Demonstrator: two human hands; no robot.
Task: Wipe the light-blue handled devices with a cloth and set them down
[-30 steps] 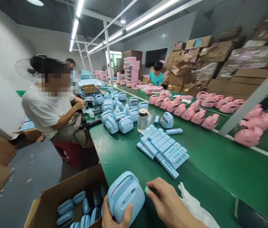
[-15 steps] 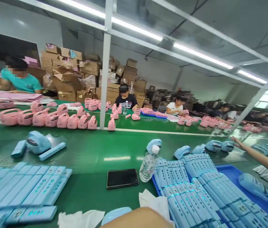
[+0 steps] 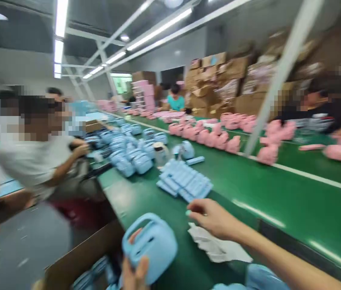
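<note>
My left hand (image 3: 135, 270) grips a light blue case with a handle (image 3: 160, 245), held above a cardboard box at the table's near edge. My right hand (image 3: 208, 215) is over the green table (image 3: 227, 201), its thumb and index finger pinched on a small pale green piece (image 3: 187, 212). Beneath that hand lies a crumpled white tissue (image 3: 218, 245). Just beyond is a stack of flat light blue pieces (image 3: 185, 179).
The open cardboard box (image 3: 79, 257) holds blue items. Many blue cases (image 3: 128, 155) crowd the table's far left part. A person in white (image 3: 37, 157) works at the left. Pink cases (image 3: 203, 135) line the far side, near a slanting post (image 3: 279, 84).
The view has swung to the left. My left hand and the blue case it holds have come into view, and my right hand now shows near the tissue.
</note>
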